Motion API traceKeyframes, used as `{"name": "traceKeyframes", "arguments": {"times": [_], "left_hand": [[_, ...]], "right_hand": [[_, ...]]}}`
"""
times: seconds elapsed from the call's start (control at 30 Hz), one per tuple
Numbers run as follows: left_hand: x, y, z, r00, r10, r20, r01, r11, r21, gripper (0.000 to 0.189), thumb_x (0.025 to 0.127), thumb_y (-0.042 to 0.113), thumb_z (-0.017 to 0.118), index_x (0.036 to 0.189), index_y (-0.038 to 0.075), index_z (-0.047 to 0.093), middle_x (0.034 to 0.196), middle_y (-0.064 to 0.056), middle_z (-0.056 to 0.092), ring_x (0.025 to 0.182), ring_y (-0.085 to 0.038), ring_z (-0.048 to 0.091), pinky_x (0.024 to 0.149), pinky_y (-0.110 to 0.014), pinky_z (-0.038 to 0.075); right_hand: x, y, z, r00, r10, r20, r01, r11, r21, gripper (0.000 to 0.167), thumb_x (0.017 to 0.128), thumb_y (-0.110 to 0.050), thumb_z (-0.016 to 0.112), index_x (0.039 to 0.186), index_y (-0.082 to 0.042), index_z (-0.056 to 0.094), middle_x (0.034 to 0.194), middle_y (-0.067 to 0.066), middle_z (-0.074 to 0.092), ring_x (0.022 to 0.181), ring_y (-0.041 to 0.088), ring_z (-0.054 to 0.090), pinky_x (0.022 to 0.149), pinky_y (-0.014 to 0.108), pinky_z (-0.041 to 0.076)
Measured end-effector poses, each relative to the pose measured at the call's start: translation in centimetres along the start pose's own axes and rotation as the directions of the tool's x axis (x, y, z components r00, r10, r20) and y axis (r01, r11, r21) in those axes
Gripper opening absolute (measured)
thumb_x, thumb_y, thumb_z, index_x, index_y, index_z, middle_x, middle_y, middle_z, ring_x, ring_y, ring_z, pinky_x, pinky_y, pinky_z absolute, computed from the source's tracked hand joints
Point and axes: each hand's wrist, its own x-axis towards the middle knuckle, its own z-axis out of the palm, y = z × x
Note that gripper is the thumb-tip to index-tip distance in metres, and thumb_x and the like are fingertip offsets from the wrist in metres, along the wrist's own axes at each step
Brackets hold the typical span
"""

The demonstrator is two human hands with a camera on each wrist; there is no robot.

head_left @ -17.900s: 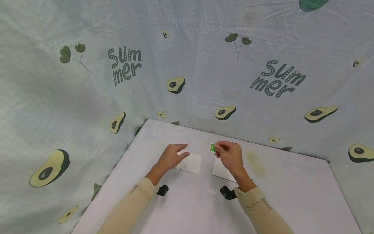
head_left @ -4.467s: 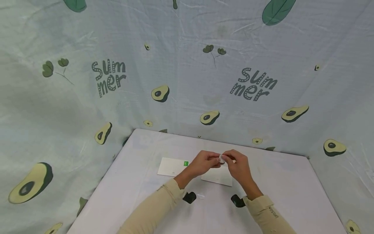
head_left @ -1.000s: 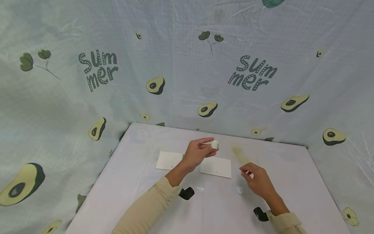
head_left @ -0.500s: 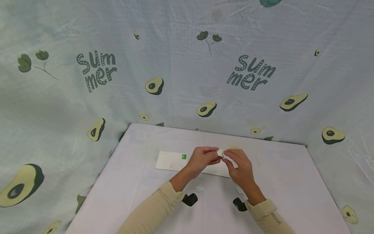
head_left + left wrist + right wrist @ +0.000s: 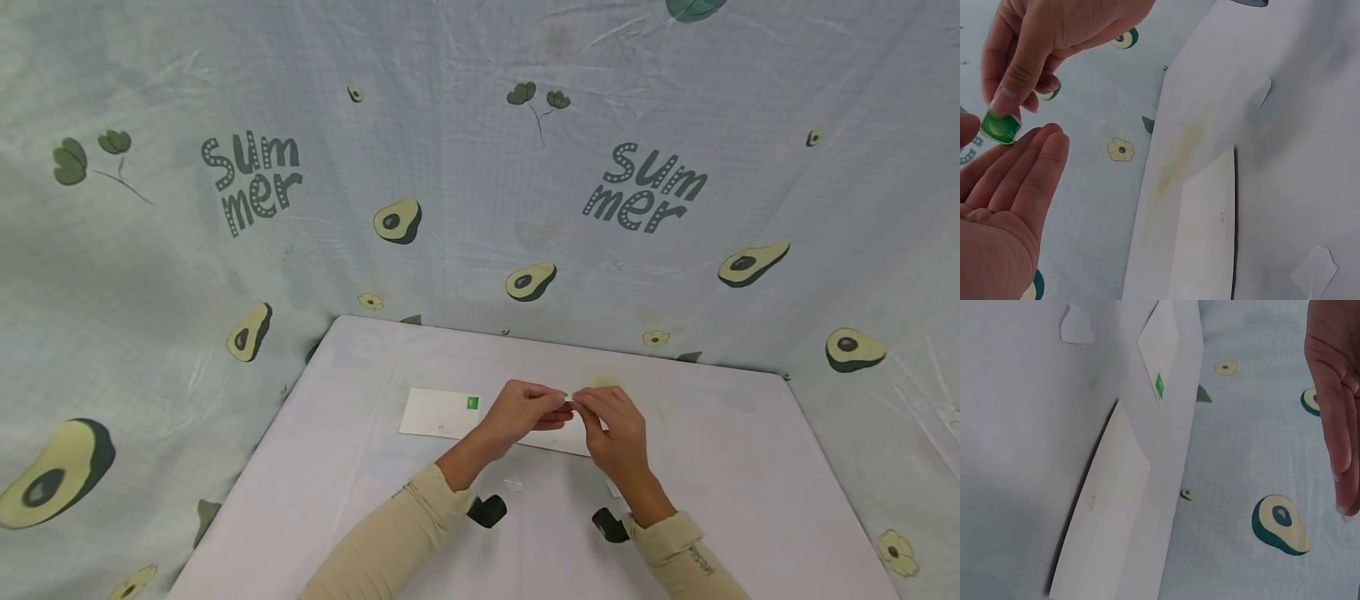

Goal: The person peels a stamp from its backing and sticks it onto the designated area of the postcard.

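Note:
Both hands meet above the right-hand white envelope, with a small green stamp between them. My right hand pinches the stamp between thumb and fingers. At the stamp's other edge, my left hand holds it with thumb and fingertips. In the left wrist view the green printed face shows; the head view gives only a thin pale sliver between the fingertips. A second white envelope lies to the left, bearing a green stamp in its upper right corner. Left fingers reach down the right wrist view's edge.
White paper scraps lie on the table: one scrap below the envelopes, another scrap near my right wrist. Black wrist cameras hang under both sleeves, the left camera lower than the hands. An avocado-print cloth walls the table's back.
My right hand was off to the right with a small white piece; it came back left to the stamp. My left hand moved slightly right and down. The stamp has tilted out of the head view.

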Motion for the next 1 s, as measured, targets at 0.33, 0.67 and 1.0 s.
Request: {"name": "traceKeyframes", "arguments": {"times": [0.33, 0.67, 1.0], "left_hand": [[0.2, 0.2, 0.1, 0.997, 0.053, 0.056, -0.059, 0.990, 0.126, 0.028, 0.102, 0.022, 0.069, 0.118, 0.000, 0.077, 0.114, -0.018, 0.079, 0.108, -0.030, 0.078, 0.091, -0.032, 0.063], [0.5, -0.2, 0.4, 0.997, 0.071, 0.029, -0.076, 0.958, 0.277, 0.022, 0.102, 0.017, 0.068, 0.114, 0.001, 0.079, 0.108, -0.015, 0.080, 0.098, -0.028, 0.079, 0.086, -0.031, 0.064], [1.2, -3.9, -0.3, 0.988, 0.151, -0.043, -0.074, 0.689, 0.721, 0.045, 0.101, 0.032, 0.070, 0.138, 0.007, 0.068, 0.142, -0.009, 0.068, 0.131, -0.028, 0.066, 0.106, -0.042, 0.057]], "right_hand": [[0.3, 0.0, -0.2, 0.980, 0.191, 0.058, -0.195, 0.979, 0.065, 0.013, 0.085, 0.014, 0.074, 0.091, 0.002, 0.073, 0.082, 0.012, 0.071, 0.071, 0.015, 0.060, 0.067, 0.012, 0.048], [1.8, -1.4, -1.2, 0.734, 0.644, 0.214, -0.666, 0.745, 0.041, 0.008, 0.098, -0.002, 0.070, 0.095, 0.002, 0.076, 0.084, 0.016, 0.074, 0.068, 0.006, 0.055, 0.061, 0.020, 0.047], [2.1, 0.1, -1.4, 0.598, 0.765, 0.239, -0.786, 0.618, -0.011, 0.012, 0.099, -0.007, 0.070, 0.099, 0.003, 0.077, 0.090, 0.019, 0.074, 0.076, 0.018, 0.058, 0.065, 0.021, 0.049]]}}
